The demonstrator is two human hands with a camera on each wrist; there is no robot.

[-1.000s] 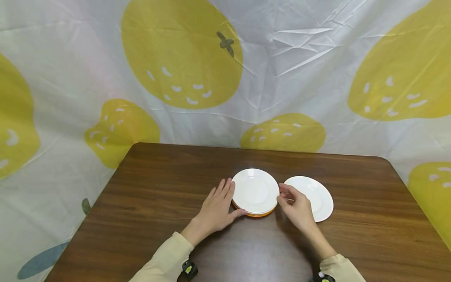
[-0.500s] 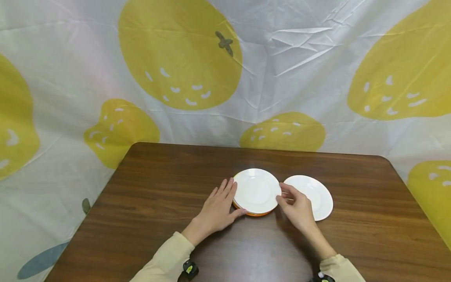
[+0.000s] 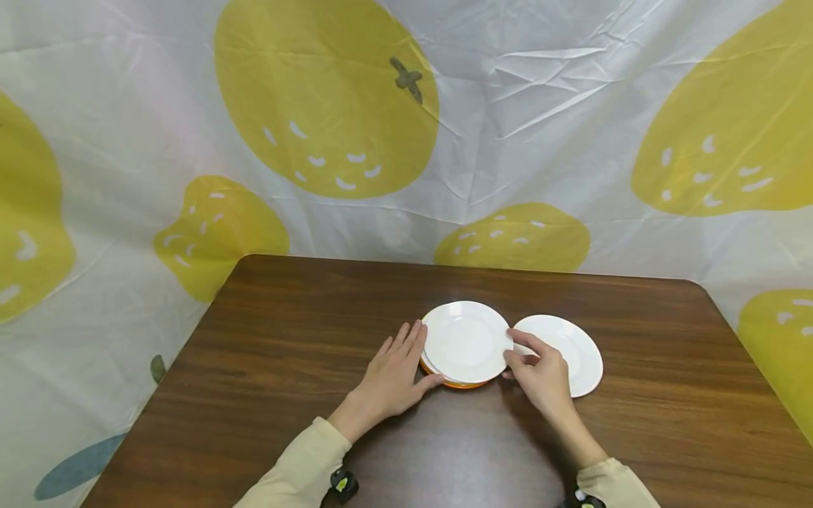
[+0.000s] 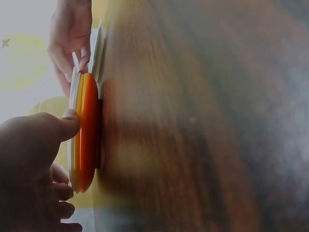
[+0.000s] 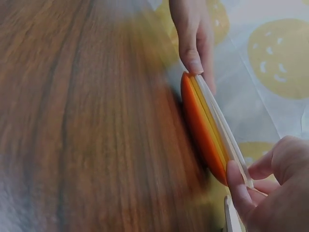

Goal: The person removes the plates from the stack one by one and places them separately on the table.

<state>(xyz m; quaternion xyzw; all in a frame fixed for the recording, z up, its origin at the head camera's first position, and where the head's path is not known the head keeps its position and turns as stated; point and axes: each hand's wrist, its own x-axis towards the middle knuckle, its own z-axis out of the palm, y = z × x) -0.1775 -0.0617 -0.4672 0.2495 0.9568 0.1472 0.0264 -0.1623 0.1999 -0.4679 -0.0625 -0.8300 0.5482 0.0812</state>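
A white plate (image 3: 466, 342) lies uppermost on a stack, shifted a little to the right. Under it show another white rim, a yellow plate (image 5: 210, 124) and an orange plate (image 4: 89, 135) at the bottom. My left hand (image 3: 394, 374) rests against the stack's left side, fingers straight and spread, thumb touching the near edge. My right hand (image 3: 545, 374) pinches the right rim of the top white plate between thumb and fingers, and that rim is lifted slightly off the stack. Behind the right hand, a separate white plate (image 3: 576, 356) lies on the table, partly hidden.
Everything stands on a brown wood-grain table (image 3: 286, 331) with rounded far corners. A white cloth (image 3: 540, 127) printed with yellow fruit hangs directly behind the table and along its sides.
The top white plate has slid slightly right off the stack, drawn by my right hand, which has moved a little to the right. The left hand has stayed in place.
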